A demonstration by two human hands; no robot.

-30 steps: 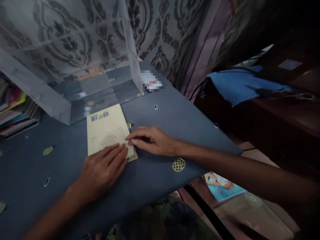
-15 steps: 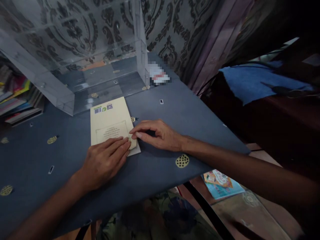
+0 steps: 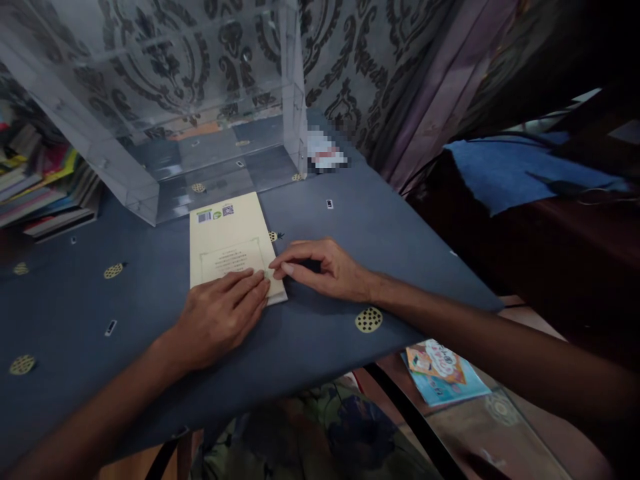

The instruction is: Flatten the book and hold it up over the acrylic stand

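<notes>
Cream paper booklet [image 3: 230,240] lies flat on the dark blue patterned tablecloth [image 3: 350,227], long axis running away from the person toward the clear acrylic box [image 3: 165,113] just behind it. Left hand [image 3: 220,317] rests palm-down, fingers flat on the near end; right hand [image 3: 325,270] comes from the right, fingertips pinched narrow at the near right corner — both touching, neither lifting. Stacked books [image 3: 45,193] far left; a colourful children's book [image 3: 445,370] on the floor.

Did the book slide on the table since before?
No. The book keeps the same spot beside the dot on the cloth; only the camera shifted.
</notes>
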